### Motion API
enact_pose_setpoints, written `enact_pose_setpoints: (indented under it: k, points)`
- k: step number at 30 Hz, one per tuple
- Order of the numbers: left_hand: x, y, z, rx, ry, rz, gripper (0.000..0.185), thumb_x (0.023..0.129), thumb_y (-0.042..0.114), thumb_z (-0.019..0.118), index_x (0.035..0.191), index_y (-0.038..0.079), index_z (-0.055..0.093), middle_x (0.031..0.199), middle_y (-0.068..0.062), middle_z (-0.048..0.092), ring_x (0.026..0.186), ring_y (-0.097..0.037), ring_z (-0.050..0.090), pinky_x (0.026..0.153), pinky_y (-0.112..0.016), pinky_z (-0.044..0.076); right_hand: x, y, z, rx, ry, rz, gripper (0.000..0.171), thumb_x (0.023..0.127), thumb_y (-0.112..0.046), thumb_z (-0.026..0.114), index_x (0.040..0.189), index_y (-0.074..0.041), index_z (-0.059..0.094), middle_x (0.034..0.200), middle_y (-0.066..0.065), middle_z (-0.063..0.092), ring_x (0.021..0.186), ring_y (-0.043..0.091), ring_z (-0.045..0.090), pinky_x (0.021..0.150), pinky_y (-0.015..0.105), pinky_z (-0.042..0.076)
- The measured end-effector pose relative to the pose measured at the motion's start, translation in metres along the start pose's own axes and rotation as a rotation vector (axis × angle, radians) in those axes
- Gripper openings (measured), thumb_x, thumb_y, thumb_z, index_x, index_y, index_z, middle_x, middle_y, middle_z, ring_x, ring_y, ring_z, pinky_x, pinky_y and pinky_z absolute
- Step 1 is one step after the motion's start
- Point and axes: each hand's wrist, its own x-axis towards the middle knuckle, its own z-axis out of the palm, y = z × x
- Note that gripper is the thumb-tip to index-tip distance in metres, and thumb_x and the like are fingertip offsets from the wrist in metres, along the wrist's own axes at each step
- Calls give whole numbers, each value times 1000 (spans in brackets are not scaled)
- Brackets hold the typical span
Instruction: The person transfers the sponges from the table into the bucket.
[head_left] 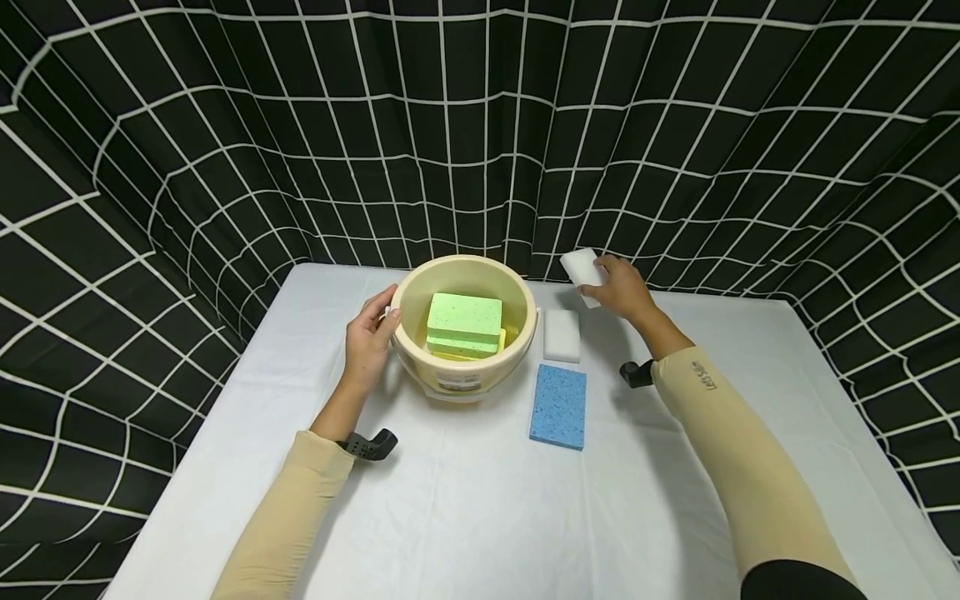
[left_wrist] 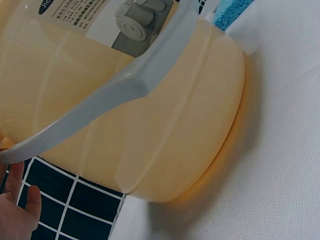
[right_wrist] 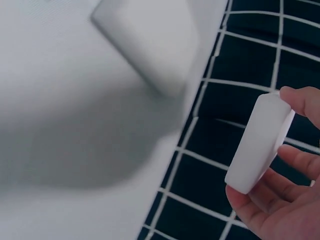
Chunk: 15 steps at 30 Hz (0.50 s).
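A worktop [head_left: 465, 500] covered in smooth white cloth, faintly creased, fills the foreground. Black fabric with a white grid [head_left: 480, 125] hangs in folds behind it and along both sides.

Near the far edge of the worktop stands a round cream plastic bucket [head_left: 480, 279], its pale grey handle [left_wrist: 135, 82] lowered across the front and a printed label [head_left: 459, 382] below the rim. Inside, two speckled light green sponge blocks [head_left: 465, 315] lie stacked, with yellow pieces [head_left: 502, 341] partly visible beneath.

The person's left hand [head_left: 366, 342] touches the bucket's left side at the rim; whether its grip closes round the edge cannot be told. The right hand [head_left: 622, 287] has a narrow grip, pinching a white rectangular foam block [head_left: 581, 268] between thumb and fingers. That block is tilted, raised off the cloth to the right of the bucket.

A second white foam block [head_left: 562, 336] lies flat just beside the bucket, and a speckled blue rectangular sponge [head_left: 558, 407] lies nearer the person. The right arm, in a beige sleeve [head_left: 750, 467], casts a soft shadow on the cloth.
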Motion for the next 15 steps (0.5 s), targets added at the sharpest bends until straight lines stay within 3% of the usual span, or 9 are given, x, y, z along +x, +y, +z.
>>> enact_pose_setpoints:
  k: [15]
  points:
    - [0,1,1,-11,-3,-8,43,97,2,54,139,-6,48,140,-21,49,120,-5,51,99,-10,46,-3,-34,-19,11,3,-83,63,88,-27,68,140,0,44,135,29,47,120,42,47,96,58,46]
